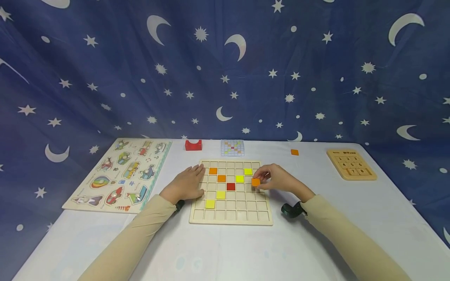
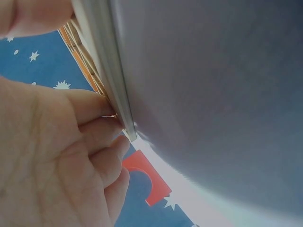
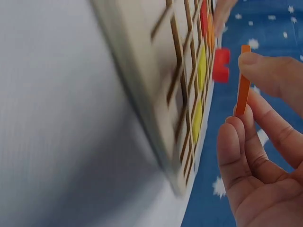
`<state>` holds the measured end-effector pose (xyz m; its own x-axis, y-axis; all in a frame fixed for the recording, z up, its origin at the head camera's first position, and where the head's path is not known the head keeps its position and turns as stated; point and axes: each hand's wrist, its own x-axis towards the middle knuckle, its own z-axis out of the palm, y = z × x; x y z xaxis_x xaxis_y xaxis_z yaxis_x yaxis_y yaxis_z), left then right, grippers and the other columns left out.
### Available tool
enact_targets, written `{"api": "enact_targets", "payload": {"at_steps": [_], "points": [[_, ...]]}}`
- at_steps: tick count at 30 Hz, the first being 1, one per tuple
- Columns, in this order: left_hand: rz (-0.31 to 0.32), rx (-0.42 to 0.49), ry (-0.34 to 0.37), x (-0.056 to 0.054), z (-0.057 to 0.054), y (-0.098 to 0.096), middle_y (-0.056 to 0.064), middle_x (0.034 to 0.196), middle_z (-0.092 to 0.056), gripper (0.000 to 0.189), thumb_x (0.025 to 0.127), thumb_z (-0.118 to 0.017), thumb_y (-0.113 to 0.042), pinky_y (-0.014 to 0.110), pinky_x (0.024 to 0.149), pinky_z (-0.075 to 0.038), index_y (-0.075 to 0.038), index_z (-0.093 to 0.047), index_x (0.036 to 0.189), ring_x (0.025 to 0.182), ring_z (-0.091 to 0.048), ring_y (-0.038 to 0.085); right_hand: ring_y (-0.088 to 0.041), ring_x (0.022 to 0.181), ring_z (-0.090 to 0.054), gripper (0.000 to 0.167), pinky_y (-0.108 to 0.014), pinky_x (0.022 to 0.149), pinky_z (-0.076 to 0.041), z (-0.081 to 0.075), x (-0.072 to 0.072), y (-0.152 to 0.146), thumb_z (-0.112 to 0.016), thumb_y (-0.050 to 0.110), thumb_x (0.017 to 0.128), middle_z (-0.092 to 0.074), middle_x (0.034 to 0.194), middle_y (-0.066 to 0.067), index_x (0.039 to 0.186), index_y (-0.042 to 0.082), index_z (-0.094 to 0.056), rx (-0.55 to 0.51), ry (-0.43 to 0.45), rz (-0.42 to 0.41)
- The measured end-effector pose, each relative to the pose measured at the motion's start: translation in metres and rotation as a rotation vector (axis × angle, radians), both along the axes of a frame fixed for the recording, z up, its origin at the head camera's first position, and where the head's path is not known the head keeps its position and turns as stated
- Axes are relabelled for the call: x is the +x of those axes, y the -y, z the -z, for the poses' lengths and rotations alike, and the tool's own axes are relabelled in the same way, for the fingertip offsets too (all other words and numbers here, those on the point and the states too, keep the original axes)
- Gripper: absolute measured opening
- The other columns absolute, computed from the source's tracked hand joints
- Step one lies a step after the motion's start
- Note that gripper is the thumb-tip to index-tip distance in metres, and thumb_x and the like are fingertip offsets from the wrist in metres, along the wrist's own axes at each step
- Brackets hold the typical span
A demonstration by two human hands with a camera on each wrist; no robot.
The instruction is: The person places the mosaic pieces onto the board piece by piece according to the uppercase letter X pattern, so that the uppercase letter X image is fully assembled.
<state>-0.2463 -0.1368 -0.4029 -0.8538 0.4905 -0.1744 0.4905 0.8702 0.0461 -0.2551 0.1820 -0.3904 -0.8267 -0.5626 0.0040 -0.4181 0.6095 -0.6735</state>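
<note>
A wooden grid board point(image 1: 230, 223) lies mid-table with yellow, orange and red square tiles in some cells, the red tile point(image 1: 230, 186) near its centre. Between thumb and fingers my right hand point(image 1: 277, 178) pinches an orange tile point(image 1: 256, 182) above the board's right side; the right wrist view shows this orange tile point(image 3: 243, 85) edge-on, raised off the grid. My left hand point(image 1: 186, 183) rests at the board's left edge, fingers fairly straight and touching the rim. In the left wrist view its fingertips point(image 2: 113, 127) lie along the board's side.
Behind the board are a red block with a curved notch point(image 1: 193, 146) and a small card with a coloured grid pattern point(image 1: 232, 148). Another orange tile point(image 1: 294, 152) lies back right. A picture puzzle board point(image 1: 137, 175) sits left, a wooden number puzzle point(image 1: 351, 164) right.
</note>
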Motion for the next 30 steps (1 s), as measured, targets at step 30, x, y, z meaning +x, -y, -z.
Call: {"api": "enact_targets", "payload": {"at_steps": [30], "points": [[0.021,0.007,-0.014,0.001,0.001,0.001,0.021,0.153,-0.025,0.075,0.086,-0.051,-0.034,0.044,0.12,-0.019,0.007,-0.028,0.144,0.144,-0.021,0.034,-0.005,0.069,-0.053,0.021,-0.016,0.063,-0.05,0.005,0.011,0.048,-0.079,0.009,0.072,-0.065,0.079,-0.002,0.09,0.007,-0.069,0.101,0.06,-0.153]]}}
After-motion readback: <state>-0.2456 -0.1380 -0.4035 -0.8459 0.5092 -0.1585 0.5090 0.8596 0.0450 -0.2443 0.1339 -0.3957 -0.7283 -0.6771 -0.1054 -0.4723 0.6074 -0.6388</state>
